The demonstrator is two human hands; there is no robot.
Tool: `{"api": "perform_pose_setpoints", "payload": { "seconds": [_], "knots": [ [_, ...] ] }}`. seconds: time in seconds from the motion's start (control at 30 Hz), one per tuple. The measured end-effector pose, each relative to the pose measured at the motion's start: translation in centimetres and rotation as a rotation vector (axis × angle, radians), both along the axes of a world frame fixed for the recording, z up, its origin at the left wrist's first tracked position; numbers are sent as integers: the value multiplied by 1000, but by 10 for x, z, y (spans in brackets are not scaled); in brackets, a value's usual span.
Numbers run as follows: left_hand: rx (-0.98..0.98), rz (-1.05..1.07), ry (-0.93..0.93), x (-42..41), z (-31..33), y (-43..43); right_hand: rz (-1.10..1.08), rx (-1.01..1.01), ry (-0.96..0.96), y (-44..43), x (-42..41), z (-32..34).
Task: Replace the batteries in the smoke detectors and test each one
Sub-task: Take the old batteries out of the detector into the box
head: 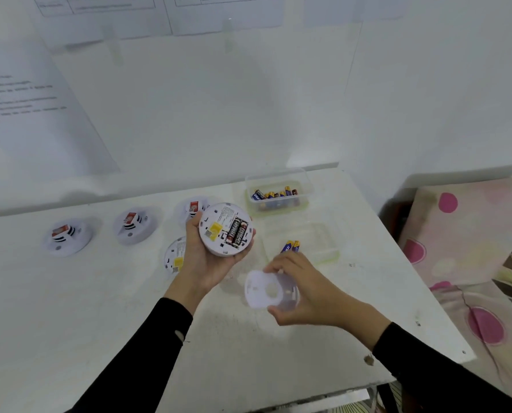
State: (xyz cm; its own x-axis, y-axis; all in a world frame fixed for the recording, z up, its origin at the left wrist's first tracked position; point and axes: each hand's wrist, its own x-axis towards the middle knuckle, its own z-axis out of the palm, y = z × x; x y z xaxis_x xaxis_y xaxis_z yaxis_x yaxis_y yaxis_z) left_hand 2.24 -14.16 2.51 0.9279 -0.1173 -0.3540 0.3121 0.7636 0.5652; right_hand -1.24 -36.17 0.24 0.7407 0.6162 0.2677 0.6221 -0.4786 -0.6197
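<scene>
1. Above the white tabletop [99, 308], my left hand [207, 260] cups a round white plastic smoke detector [219, 244]. My fingers and thumb curl round its rim, and its back is turned up towards me.
2. Two black cylindrical batteries [236, 232] sit side by side in its open bay, beside a square yellow sticker [215, 229].
3. My right hand [308, 293] grips a round white plastic back plate [256, 293] with a hole in its middle, thumb on the near edge and fingers over the far edge. The plate is near the detector but apart from it.
4. Two blue-and-yellow batteries [292, 246] show just past my right fingers, at the near edge of a shallow clear plastic tray [323, 239]. I cannot tell whether my fingers touch them.
5. Behind the tray stands a clear rectangular plastic tub [307, 189] holding more batteries of the same colours.
6. Along the far side of the table, three white detectors sit face up in a row: the left detector [67, 236], the middle detector [134, 225] and the right detector [190, 208], which is partly hidden by my left fingers.
7. A fifth detector [174, 257] lies back up on the table behind my left wrist.
8. Printed paper sheets [25, 99] hang on the wall, and a pink-spotted fabric [472, 248] lies to the right of the table.
</scene>
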Motion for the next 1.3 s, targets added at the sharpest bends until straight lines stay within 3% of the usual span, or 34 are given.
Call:
{"api": "perform_pose_setpoints", "payload": {
  "seconds": [0.13,0.43,0.63,0.73,0.87,1.3],
  "knots": [
    [-22,-23,10,0,4,-8,25,-132,40,-11,1,-33],
    [-48,-52,7,0,1,-15,24,-141,-73,-17,3,-48],
    [-21,-60,-2,1,-1,-15,-140,254,-209,7,22,21],
    [-11,-41,-31,0,0,-20,-291,269,-274,21,42,43],
    [-43,-48,-81,0,3,-23,-308,145,-194,31,46,46],
    [-3,-67,-175,12,5,-28,-437,79,-63,42,57,50]
  ]
}}
